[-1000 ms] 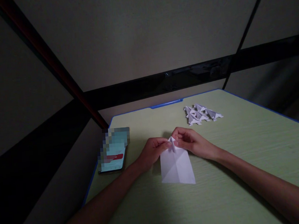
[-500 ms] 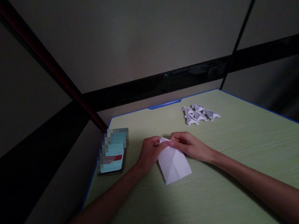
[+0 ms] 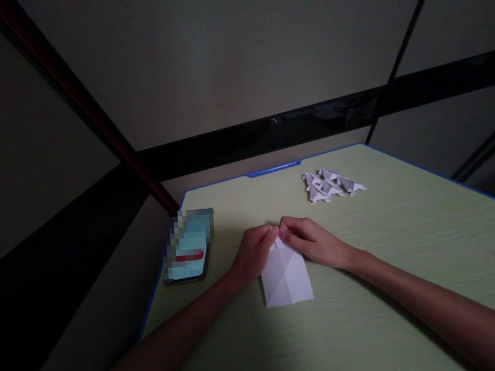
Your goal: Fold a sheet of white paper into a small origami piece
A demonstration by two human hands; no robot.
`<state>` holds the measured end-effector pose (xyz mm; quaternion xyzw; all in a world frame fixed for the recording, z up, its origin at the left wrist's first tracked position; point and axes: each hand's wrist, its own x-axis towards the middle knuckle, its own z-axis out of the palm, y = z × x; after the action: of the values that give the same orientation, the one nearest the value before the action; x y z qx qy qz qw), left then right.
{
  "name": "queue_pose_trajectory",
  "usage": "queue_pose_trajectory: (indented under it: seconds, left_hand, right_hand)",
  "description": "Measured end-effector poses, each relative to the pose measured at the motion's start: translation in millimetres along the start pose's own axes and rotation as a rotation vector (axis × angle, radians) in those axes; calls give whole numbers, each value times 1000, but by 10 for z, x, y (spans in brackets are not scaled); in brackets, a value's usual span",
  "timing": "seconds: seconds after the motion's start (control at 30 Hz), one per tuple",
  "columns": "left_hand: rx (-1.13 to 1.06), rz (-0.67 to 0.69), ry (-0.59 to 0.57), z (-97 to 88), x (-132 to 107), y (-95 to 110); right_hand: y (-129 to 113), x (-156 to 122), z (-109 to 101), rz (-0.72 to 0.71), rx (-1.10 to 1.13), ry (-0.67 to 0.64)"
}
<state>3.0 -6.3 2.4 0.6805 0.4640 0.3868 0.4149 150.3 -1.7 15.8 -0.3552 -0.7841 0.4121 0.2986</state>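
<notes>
A creased sheet of white paper [image 3: 285,279] sits in front of me, its square lower part toward me and its far end pinched in both hands. My left hand [image 3: 258,250] is closed on the far left side of the paper, thumb on top. Opposite it, my right hand [image 3: 306,238] grips the far right side, its thumb and fingers pressed together close to the left thumb. The fingers cover the paper's far tip, so its fold there is partly hidden.
A phone [image 3: 191,254] with a lit, partly blurred screen lies at the left edge of the table [image 3: 405,265]. Several folded white paper figures [image 3: 330,185] are grouped toward the back right. A blue strip [image 3: 274,169] runs along the back edge, before a panelled wall [image 3: 239,67].
The paper has turned slightly, its near edge now more level. My left hand has shifted a little to the right, and both thumbs have moved up toward the paper's far tip.
</notes>
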Motion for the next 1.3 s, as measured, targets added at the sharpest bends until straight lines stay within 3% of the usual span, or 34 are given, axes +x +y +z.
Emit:
queue_pose_trajectory:
  seconds: [0.13,0.37,0.5,0.8,1.3]
  left_hand:
    - [-4,0,32,-6,3,6]
    - [-158,-107,-6,-8,25,-8]
    - [-154,-116,60,10,21,-4]
    - [0,-29,69,4,-12,-37]
    - [-211,-104,-82,-32,16,-41]
  right_hand:
    - [-39,-4,2,-11,-69,1]
    - [84,40,-52,16,-24,199]
    - [147,51,-122,39,-4,247]
    - [99,42,-61,156,226,156]
    - [158,60,-87,108,388,21]
